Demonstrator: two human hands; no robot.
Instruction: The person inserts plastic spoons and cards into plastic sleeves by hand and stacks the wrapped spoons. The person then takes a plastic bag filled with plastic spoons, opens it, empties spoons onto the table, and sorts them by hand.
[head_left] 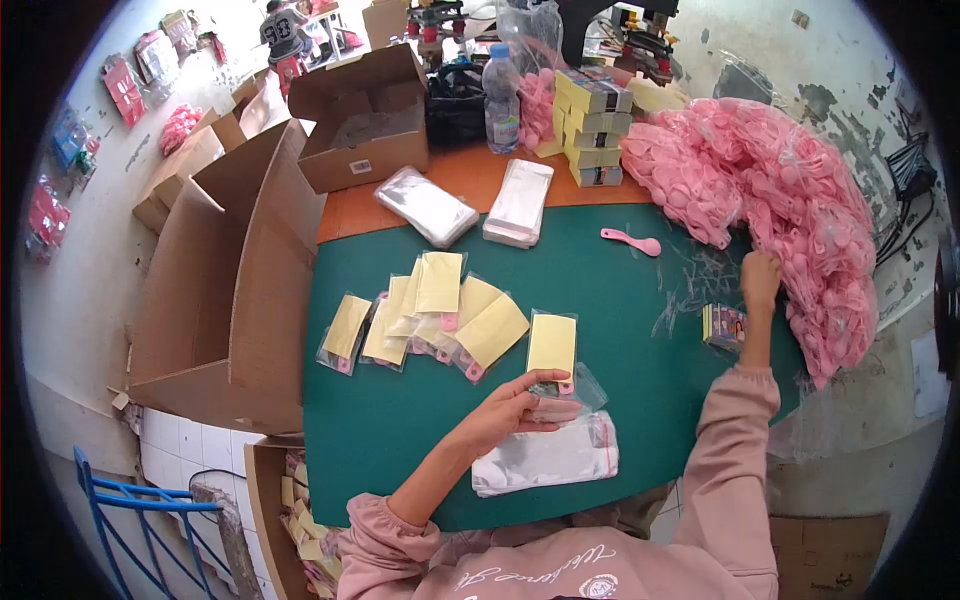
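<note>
My left hand [515,408] is closed on a clear plastic bag, just above a stack of flat clear bags [550,460]. A packet with a yellow card [552,345] and a bit of pink lies right at its fingertips. At the right, my right hand [761,275] touches the edge of a big pile of pink spoons in clear wrap [740,165]; its fingertips are too small to show what they hold. Below that hand sits a small stack of printed cards [723,326]. Several packets with yellow cards [438,283] overlap on the green mat at the left.
One pink spoon [632,241] lies on the green mat [600,290]. Behind are two bundles of clear bags [518,200], card stacks [597,130] and a water bottle [501,100]. Open cardboard boxes [270,280] stand left. A person [283,40] is far back.
</note>
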